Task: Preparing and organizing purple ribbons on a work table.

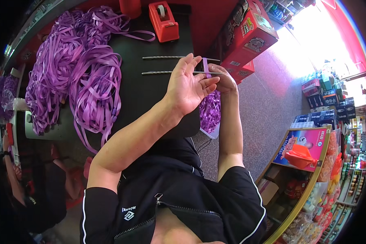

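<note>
A strip of purple ribbon [205, 67] passes across two thin metal rods [156, 73] that stick out side by side over the dark table. My left hand [185, 87] is raised beside the rods, palm up, its fingers apart and stretched toward the ribbon. On the other side, at the rods' right ends, my right hand [226, 80] has bent fingers closed by the ribbon; its fingertips are partly hidden behind the left hand's. To the left, a large tangled heap of purple ribbon [95, 87] covers the table and hangs over its near edge.
A red tape dispenser [165, 24] stands on the dark table [136, 93]. Beneath the right hand sits a bin of purple shredded ribbon [210, 110]. Red cartons [248, 34] are stacked at the right. A display case [301, 150] stands farther right. Another person [46, 183] is at lower left.
</note>
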A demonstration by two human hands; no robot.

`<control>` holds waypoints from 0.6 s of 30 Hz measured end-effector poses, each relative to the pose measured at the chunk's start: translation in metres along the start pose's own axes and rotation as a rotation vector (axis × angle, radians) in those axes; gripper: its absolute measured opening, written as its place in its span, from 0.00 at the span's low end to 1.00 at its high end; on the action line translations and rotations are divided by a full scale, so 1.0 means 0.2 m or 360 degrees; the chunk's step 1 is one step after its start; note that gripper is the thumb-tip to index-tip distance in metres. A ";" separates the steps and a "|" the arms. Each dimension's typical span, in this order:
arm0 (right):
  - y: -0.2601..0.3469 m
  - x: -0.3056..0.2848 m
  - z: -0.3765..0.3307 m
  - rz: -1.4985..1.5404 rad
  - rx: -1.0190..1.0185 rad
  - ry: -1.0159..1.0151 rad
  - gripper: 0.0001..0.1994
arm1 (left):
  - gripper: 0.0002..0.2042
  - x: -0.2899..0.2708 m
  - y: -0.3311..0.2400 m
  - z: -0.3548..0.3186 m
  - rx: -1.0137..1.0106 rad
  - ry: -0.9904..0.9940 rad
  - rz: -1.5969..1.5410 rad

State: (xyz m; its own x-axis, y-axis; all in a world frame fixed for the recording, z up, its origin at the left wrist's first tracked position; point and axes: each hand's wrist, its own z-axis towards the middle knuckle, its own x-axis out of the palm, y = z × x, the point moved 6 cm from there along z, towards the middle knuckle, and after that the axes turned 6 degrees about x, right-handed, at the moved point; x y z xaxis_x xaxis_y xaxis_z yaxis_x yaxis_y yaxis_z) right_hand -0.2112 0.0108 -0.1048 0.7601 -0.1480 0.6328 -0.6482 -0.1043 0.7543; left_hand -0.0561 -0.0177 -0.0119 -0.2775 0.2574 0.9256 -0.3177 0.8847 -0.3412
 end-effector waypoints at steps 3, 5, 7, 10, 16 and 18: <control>0.01 -0.01 -0.01 0.0012 -0.0009 -0.0100 0.09 | 0.32 -0.01 0.00 0.00 0.0015 -0.0037 0.0014; 0.02 0.01 0.00 -0.0053 -0.0057 -0.0168 0.08 | 0.32 -0.01 -0.02 -0.01 0.0014 -0.0055 0.0031; 0.02 0.00 -0.01 -0.0032 -0.0060 -0.0106 0.09 | 0.32 -0.01 -0.02 -0.01 0.0015 -0.0057 0.0022; 0.04 -0.01 -0.02 -0.0022 -0.0088 -0.0087 0.09 | 0.31 -0.01 -0.01 0.00 0.0018 -0.0052 0.0002; 0.09 -0.05 -0.07 -0.0111 -0.0100 -0.0258 0.11 | 0.30 0.00 -0.01 -0.01 0.0010 -0.0087 -0.0009; 0.09 -0.07 -0.07 -0.0092 -0.0133 -0.0264 0.12 | 0.30 0.00 -0.01 -0.01 0.0008 -0.0106 -0.0003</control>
State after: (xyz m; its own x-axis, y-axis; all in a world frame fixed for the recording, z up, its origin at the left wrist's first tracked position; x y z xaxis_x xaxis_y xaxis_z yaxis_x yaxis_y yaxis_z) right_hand -0.2330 0.0250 -0.0968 0.7734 -0.3048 0.5558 -0.5926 -0.0365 0.8046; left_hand -0.0547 -0.0181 -0.0112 -0.3368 0.2291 0.9133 -0.3225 0.8832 -0.3404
